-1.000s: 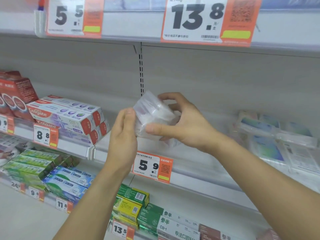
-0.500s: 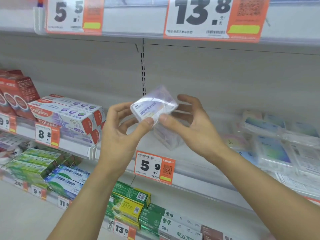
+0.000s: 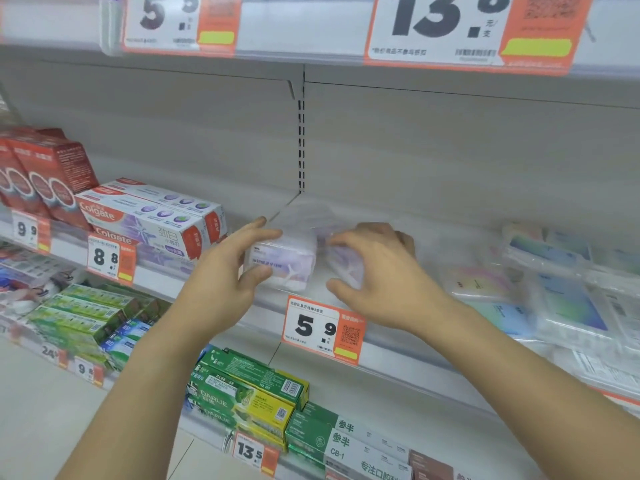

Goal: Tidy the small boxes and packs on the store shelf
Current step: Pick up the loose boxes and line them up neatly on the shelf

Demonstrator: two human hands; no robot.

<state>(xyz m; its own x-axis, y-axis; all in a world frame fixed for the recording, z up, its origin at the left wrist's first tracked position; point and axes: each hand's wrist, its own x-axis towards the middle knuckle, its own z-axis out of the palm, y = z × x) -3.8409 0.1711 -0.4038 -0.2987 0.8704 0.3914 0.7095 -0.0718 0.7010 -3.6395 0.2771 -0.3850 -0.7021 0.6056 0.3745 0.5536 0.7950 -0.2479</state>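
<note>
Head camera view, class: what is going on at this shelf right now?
A person is tidying a store shelf. The left hand grips a clear floss-pick box and the right hand grips a second clear box beside it, both above the 5.9 price tag. Whether they rest on the shelf is unclear.

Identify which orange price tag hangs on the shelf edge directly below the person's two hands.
The 5.9 tag, hanging just beneath the left hand and right hand. The 8.8 tag sits further left, under the Colgate boxes.

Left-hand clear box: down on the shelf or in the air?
Down on the shelf: the clear box sits above the 5.9 tag, left hand gripping it.
</note>
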